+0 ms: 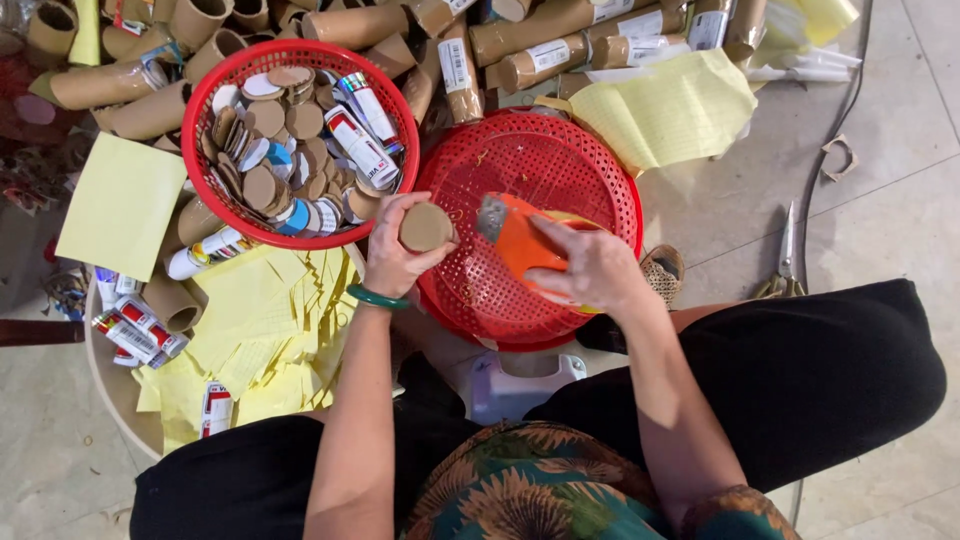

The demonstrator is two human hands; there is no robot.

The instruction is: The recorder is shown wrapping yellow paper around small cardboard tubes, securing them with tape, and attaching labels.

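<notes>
Cardboard disc (426, 226) sits pinched in the left hand (400, 255), fingers curled closed around its edge, just beside the rim of the small red basket (215, 85) that is heaped with more discs and glue tubes. The right hand (590, 265) is closed over an orange tube (515, 235), tilted with its silvery end toward the disc, above the flat red tray (545, 150). Disc and tube end are near each other but not touching. Judging from this, the likeliest slip is a crooked meeting: the disc is held only by its edge, so a push from the tube could tip it or pop it out of the fingers, and it would fall onto the tray or down toward the lap. If the tube end is wet with glue, which I cannot tell, a skewed press could smear the fingertips. Yellow paper sheets (255, 320) lie loose to the left, and cardboard tubes (560, 40) are piled behind; scissors (785, 255) lie on the floor well apart to the right.
</notes>
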